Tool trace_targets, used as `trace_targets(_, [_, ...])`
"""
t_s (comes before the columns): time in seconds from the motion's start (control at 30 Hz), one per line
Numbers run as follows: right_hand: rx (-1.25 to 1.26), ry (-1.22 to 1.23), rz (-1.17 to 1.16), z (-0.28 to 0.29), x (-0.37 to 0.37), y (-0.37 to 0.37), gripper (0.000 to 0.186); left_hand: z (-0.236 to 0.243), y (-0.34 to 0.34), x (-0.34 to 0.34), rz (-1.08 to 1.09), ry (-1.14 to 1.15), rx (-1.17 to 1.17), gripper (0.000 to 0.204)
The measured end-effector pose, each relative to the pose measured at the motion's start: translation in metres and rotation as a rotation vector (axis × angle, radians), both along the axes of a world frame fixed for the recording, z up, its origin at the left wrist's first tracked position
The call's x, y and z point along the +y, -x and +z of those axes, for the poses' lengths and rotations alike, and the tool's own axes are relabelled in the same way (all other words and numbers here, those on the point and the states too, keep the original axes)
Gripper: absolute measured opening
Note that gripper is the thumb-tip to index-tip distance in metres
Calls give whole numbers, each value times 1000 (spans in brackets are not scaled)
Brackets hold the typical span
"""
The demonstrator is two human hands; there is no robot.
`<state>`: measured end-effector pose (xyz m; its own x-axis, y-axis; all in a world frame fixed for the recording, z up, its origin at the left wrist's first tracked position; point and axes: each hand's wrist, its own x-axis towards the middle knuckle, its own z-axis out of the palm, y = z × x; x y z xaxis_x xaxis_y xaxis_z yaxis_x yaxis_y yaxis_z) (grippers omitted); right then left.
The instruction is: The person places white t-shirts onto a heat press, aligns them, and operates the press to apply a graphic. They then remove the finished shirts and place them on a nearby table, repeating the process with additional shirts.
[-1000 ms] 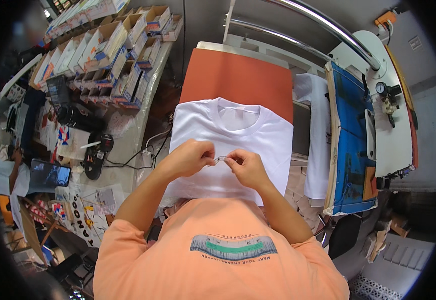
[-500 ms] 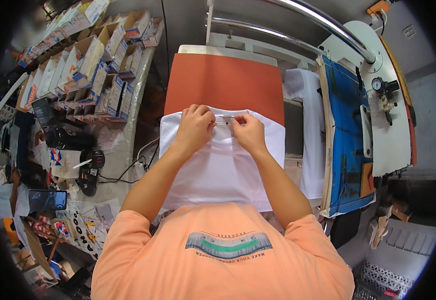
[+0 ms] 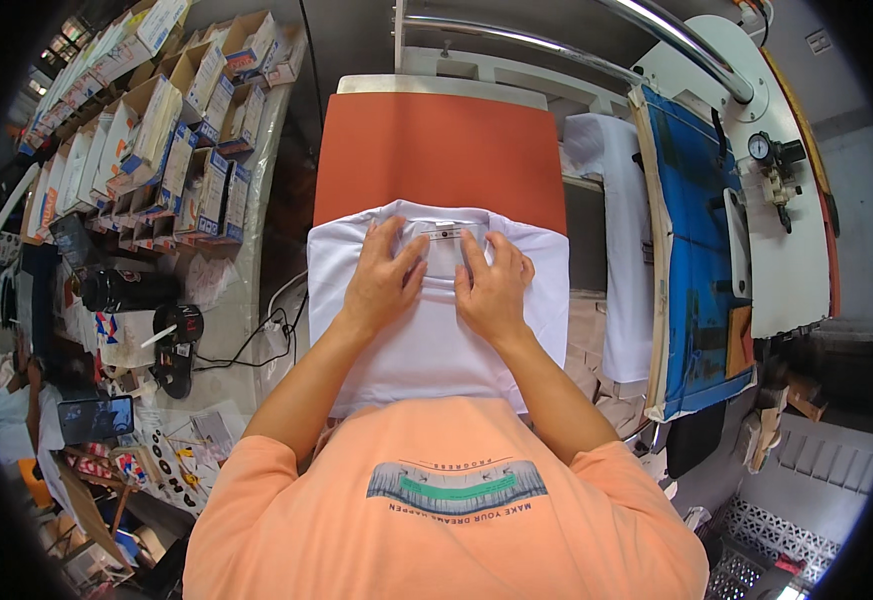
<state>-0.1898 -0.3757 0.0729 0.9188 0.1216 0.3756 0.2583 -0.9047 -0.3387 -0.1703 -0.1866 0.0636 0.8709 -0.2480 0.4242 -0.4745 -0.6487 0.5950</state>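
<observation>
A white T-shirt point(image 3: 406, 340) lies spread over the near part of an orange-red press pad point(image 3: 441, 150), its collar toward the far side. My left hand point(image 3: 386, 275) rests on the shirt to the left of the neckline, fingers spread. To the right, my right hand point(image 3: 493, 285) lies on the fabric with its fingers apart too. Between my fingertips, inside the neck opening, a small printed neck label point(image 3: 445, 236) shows on the cloth. Neither hand holds anything.
Cardboard boxes of flat sheets point(image 3: 151, 130) stand at the far left, above a table with a black bottle point(image 3: 131, 290) and a phone point(image 3: 96, 419). Right of the pad hangs white cloth point(image 3: 626, 260), beside a blue screen frame point(image 3: 698, 270) and a pressure gauge point(image 3: 759, 147). Metal bars cross behind.
My fingers have let go of the collar edge and spread out on the shirt. Both hands have drawn slightly nearer to me, and the neck label shows more fully.
</observation>
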Motion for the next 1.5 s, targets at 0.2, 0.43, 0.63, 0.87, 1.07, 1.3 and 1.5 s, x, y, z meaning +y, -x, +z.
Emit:
trace_targets(0.2, [6,38,6,-4,-3,1,43,5,1,-3,7,-92,-49,38])
trace_targets(0.43, [6,34,-1,-3,-2,4,41,5,2,-3,12,-115,-42,39])
trace_targets(0.63, [2,25,1,-3,-2,3,40,3,2,-3,18,-122,-33,40])
trace_targets(0.87, [4,13,2,-3,-3,3,39,4,1,-3,13,-107,-33,40])
trace_targets(1.07, [4,18,3,-3,-2,3,38,5,2,-3,22,-119,-38,40])
trace_targets(1.3, [22,-11,-5,0,0,2,36,6,1,-4,28,-108,-30,39])
trace_targets(1.5, [189,-87,-107,19,2,-23,20,21,-15,-18,86,-154,-20,26])
